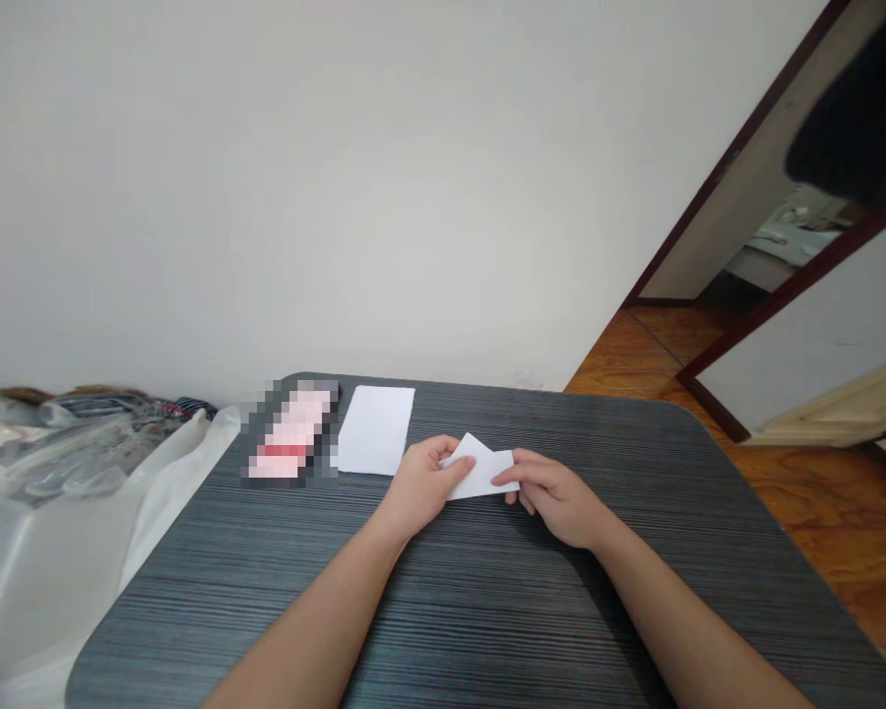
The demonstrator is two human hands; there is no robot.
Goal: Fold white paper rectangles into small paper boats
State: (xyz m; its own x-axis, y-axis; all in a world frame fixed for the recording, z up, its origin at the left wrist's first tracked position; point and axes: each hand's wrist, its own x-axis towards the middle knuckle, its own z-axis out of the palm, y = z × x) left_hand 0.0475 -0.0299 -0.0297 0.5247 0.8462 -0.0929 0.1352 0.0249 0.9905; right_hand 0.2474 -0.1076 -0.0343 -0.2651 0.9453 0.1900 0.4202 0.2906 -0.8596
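My left hand (420, 484) and my right hand (550, 497) hold a folded piece of white paper (481, 471) between them, just above the dark striped table (443, 611). The left fingers press on its left part, and the right fingers pinch its right end. Past my left hand, a flat stack of white paper (376, 429) lies on the table. To its left lies a pixelated pink and red packet (287, 433), its details blurred.
Crumpled clear plastic and white sheeting (66, 532) lie beyond the table's left edge, with dark fabric (110, 406) behind them. A white wall stands behind the table. To the right are a wooden floor (819, 502) and an open doorway (768, 217).
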